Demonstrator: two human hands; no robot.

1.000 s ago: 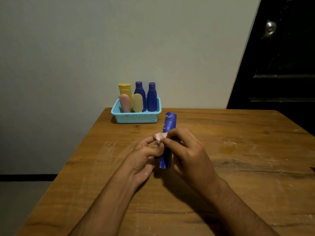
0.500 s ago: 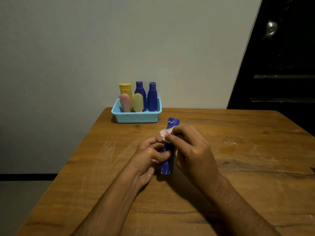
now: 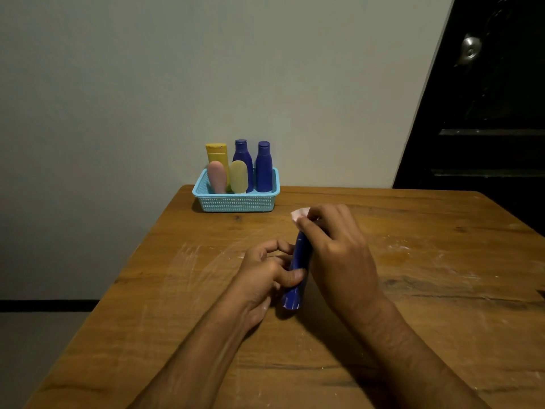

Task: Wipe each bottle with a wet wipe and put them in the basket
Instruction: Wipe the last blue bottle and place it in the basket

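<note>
Wooden table (image 3: 413, 290), my left hand (image 3: 265, 278) gripping blue bottle (image 3: 298, 270), right hand (image 3: 336, 249) pinching wipe (image 3: 299, 214) on its top, basket (image 3: 236, 202) at 11 o'clock.

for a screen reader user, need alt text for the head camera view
Over a wooden table, the left hand holds a blue tube while the right hand wipes its top with a wet wipe. Five bottles stand in a turquoise basket by the wall.
</note>
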